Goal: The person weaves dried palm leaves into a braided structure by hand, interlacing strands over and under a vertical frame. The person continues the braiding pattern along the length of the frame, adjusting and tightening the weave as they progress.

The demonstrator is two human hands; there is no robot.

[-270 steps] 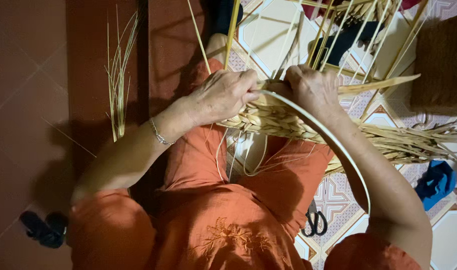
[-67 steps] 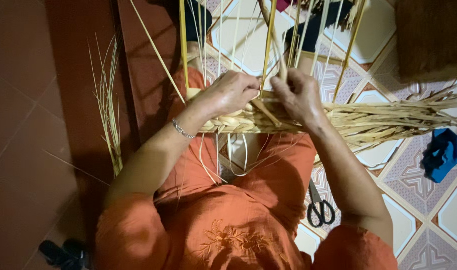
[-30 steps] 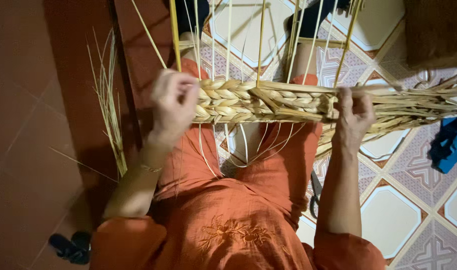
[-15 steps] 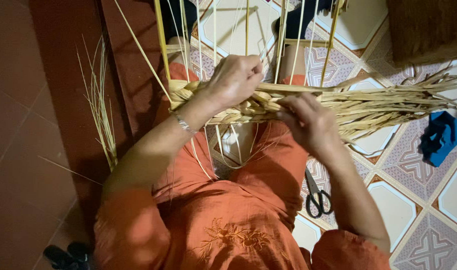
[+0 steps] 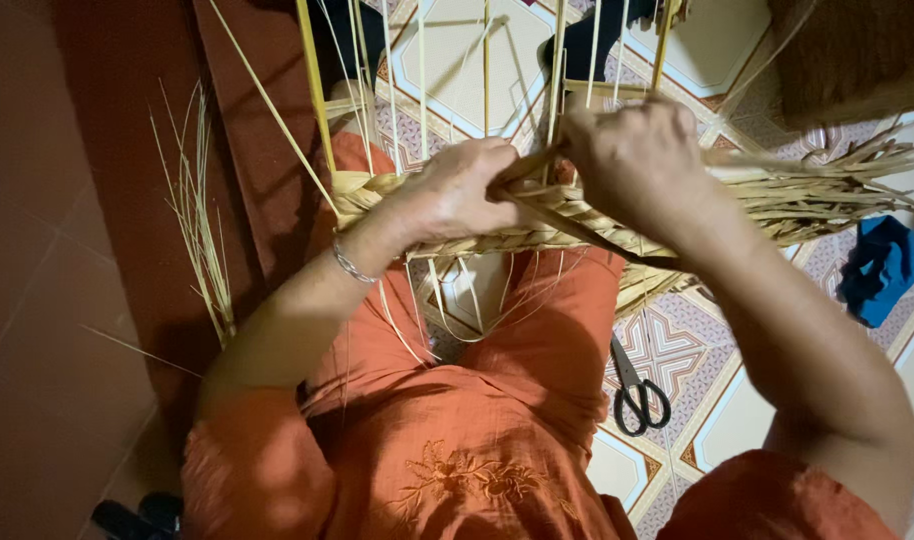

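Gripping a pale woven straw braid (image 5: 577, 215) across the lap, both hands closed.

Left hand (image 5: 457, 190) clamps the braid's left part; right hand (image 5: 632, 160) pinches a flat straw strip (image 5: 522, 168) just above it. Black-handled scissors (image 5: 635, 385) lie on the patterned tile floor (image 5: 677, 345), near right.

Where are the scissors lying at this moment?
The scissors lie on the patterned tile floor in the head view, under the person's right forearm, beside the orange-clad leg.
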